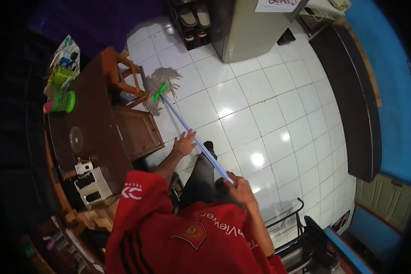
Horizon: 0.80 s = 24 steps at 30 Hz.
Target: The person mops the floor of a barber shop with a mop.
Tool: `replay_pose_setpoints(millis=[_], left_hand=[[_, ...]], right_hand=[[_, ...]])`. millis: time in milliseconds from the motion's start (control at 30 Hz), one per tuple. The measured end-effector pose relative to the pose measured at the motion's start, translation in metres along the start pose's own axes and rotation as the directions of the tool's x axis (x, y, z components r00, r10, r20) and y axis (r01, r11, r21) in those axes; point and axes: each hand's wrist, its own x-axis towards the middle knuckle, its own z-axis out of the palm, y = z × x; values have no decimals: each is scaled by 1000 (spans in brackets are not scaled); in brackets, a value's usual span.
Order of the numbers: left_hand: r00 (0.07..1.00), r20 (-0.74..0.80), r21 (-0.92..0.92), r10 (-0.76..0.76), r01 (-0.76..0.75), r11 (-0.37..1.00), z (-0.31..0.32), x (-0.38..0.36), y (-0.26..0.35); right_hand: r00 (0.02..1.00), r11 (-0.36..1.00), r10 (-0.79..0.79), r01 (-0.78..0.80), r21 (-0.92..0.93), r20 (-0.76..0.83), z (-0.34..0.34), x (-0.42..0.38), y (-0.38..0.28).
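A mop with a pale blue handle (177, 115) and a green clamp (160, 92) reaches away from me to the upper left. Its grey string head (162, 77) lies on the white tiles beside a wooden stool. My right hand (240, 187) is closed around the handle's near end. Further along, my left hand (185, 142) rests against the handle with its fingers spread, palm down. Whether its thumb hooks under the handle is hidden.
The wooden stool (123, 73) and a brown cabinet (134, 132) stand on the left. A shoe rack (187, 27) and a grey fridge (251, 29) are ahead. At right is a long dark bench (351, 100); a black metal frame (287, 219) stands lower right.
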Motion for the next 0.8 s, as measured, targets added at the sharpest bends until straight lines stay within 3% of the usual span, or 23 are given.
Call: replay_pose_setpoints(millis=[100,133,167,200,233,267,300,333,400,467,533,600,633,667,700,733,767,800], left_hand=[[913,-90,170,399,-380,909,37,15,17],[923,-82,50,375,-372,927,49,16,44],[881,-50,-58,470,-473,879,25,11,81],[816,-24,-182,578,-572,800,27,6,110],[769,83,-124,634,-623,772,17,-9,146],[604,-2,-286,797,-764,578,22,-18,170],[532,47,-414,845,-760,501,11,-31,198],[486,165,-407,858,-759,508,3,-42,224],[444,195,-458,875,-747,482,1,-56,257],[359,173,-508,917,-766,395,-2,-61,270],[352,235,-533,906,-733,423,10,-55,261],[409,155,-414,899,-799,435,15,-39,247],[473,51,-404,879,-795,452,28,-32,236],[515,168,-395,841,-746,536,34,-19,228],[602,308,-514,737,-546,661,36,1,217],[717,167,-435,677,-563,703,51,13,198],[823,167,-372,543,-457,808,75,27,176],[881,174,-293,441,-381,877,41,36,177]], right_hand=[[998,999,8,-6,45,-55,-31,-35,22],[994,997,69,-66,46,-85,-43,-55,37],[970,969,237,-232,86,-56,-63,-79,39],[968,974,224,-218,67,-116,-79,-109,54],[963,965,223,-196,174,-150,-85,-140,84],[927,901,362,-320,292,-101,-105,-172,60],[898,871,427,-378,314,-103,-115,-203,57],[865,836,490,-432,338,-107,-124,-229,57],[771,731,631,-554,398,-85,-141,-261,41],[749,623,655,-460,632,-101,-129,-276,65],[696,521,718,-518,678,-21,-137,-260,49],[757,648,645,-470,599,-103,-122,-243,80],[787,675,605,-426,602,-121,-112,-231,97],[802,691,591,-449,567,-85,-112,-212,102],[832,725,549,-427,540,-79,-104,-190,115],[869,799,466,-332,501,-167,-90,-164,131],[893,863,369,-226,452,-258,-77,-133,147],[891,892,344,-212,399,-296,-67,-99,157]])
